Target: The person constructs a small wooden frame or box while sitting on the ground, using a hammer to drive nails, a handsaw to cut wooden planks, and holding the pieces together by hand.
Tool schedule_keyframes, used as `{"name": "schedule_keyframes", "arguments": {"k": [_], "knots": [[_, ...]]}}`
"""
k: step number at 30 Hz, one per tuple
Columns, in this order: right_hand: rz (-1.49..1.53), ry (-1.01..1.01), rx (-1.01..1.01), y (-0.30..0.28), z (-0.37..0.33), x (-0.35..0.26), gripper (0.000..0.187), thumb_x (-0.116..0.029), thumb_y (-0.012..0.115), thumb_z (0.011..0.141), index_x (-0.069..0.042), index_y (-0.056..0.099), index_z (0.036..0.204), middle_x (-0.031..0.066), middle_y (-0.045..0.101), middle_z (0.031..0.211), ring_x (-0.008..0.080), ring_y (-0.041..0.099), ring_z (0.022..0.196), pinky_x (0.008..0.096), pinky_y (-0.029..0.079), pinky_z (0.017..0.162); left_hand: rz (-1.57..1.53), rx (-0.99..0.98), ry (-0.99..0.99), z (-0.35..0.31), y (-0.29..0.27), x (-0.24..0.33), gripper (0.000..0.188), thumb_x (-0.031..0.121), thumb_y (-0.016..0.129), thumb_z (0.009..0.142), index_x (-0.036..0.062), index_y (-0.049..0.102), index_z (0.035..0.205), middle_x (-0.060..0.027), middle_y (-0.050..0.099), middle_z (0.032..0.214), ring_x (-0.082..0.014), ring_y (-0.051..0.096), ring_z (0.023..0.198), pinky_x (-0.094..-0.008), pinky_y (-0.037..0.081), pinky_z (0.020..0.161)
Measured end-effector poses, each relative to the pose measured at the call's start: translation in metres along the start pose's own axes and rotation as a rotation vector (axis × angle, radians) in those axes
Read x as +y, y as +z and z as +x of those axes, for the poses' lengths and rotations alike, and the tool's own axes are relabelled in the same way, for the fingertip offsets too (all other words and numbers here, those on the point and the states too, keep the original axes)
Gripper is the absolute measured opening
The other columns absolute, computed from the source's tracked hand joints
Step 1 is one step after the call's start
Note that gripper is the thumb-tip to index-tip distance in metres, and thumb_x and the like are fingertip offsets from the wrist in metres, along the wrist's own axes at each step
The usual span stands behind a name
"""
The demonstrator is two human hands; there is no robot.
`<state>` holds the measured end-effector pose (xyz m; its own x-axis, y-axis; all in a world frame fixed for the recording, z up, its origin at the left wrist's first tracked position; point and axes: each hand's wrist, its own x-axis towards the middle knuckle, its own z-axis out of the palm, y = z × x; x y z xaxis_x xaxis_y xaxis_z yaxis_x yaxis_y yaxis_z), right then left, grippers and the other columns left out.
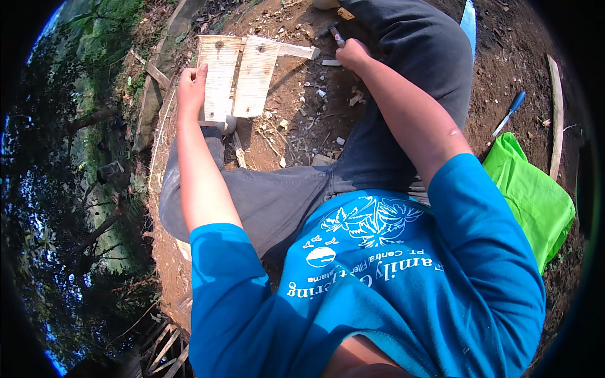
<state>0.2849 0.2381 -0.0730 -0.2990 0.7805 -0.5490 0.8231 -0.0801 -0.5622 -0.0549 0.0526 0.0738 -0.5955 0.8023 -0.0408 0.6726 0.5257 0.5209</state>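
Note:
My left hand (191,91) grips the left edge of a pale wooden board (220,79), thumb on its face. Beside it, separated by a narrow gap, is a second pale board (255,79). Both have dark round marks near their ends. A wooden strip (296,50) runs behind their upper ends and sticks out to the right. My right hand (353,57) is closed round the handle of a hammer (339,39), apart from the boards. The hammer's dark head points up and left, partly lost in shadow.
Wood chips (321,93) litter the soil between my bent legs. To my right lie a blue-handled tool (518,101) with a thin metal blade, a bright green bag (529,195) and a long wooden stick (556,113). Leafy plants (82,126) and a timber edge (151,107) border the left.

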Motion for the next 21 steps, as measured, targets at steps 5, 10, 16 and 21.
{"name": "schedule_keyframes", "arguments": {"k": [5, 10, 16, 21], "knots": [[-0.039, -0.016, 0.038, 0.010, -0.009, 0.000, 0.026, -0.024, 0.062, 0.093, -0.003, 0.073, 0.102, 0.0197, 0.074, 0.096, 0.0332, 0.073, 0.092, 0.0436, 0.056, 0.081, -0.402, -0.038, -0.410, -0.025, 0.053, -0.058, 0.054, 0.048, 0.049, 0.107, -0.0047, 0.062, 0.107, -0.0100, 0.069, 0.096, -0.0189, 0.063, 0.086, -0.0361, 0.051, 0.078], [-0.138, -0.027, 0.215, 0.012, -0.002, 0.020, 0.027, -0.018, 0.064, 0.089, -0.007, 0.072, 0.113, 0.0197, 0.067, 0.120, 0.0363, 0.064, 0.115, 0.0423, 0.053, 0.095, -0.597, -0.027, -0.709, -0.044, 0.122, -0.131, 0.065, 0.051, 0.045, 0.105, -0.0098, 0.061, 0.122, -0.0135, 0.070, 0.108, -0.0249, 0.067, 0.097, -0.0382, 0.053, 0.081], [0.103, -0.504, 0.524, -0.034, -0.049, -0.039, 0.041, -0.028, 0.066, 0.095, -0.003, 0.068, 0.127, 0.0196, 0.068, 0.122, 0.0306, 0.064, 0.116, 0.0402, 0.048, 0.104, -0.673, -0.125, -0.930, -0.076, 0.160, -0.208, 0.071, 0.053, 0.047, 0.103, -0.0117, 0.056, 0.131, -0.0175, 0.066, 0.120, -0.0296, 0.067, 0.105, -0.0416, 0.055, 0.084], [0.846, -0.703, 0.604, -0.214, -0.147, 0.024, 0.027, -0.019, 0.053, 0.108, -0.002, 0.070, 0.120, 0.0080, 0.073, 0.111, 0.0105, 0.065, 0.105, 0.0269, 0.049, 0.097, -0.844, -0.055, -1.011, -0.095, 0.181, -0.146, 0.072, 0.053, 0.045, 0.103, -0.0117, 0.054, 0.133, -0.0186, 0.065, 0.124, -0.0311, 0.066, 0.108, -0.0423, 0.056, 0.086]]}}
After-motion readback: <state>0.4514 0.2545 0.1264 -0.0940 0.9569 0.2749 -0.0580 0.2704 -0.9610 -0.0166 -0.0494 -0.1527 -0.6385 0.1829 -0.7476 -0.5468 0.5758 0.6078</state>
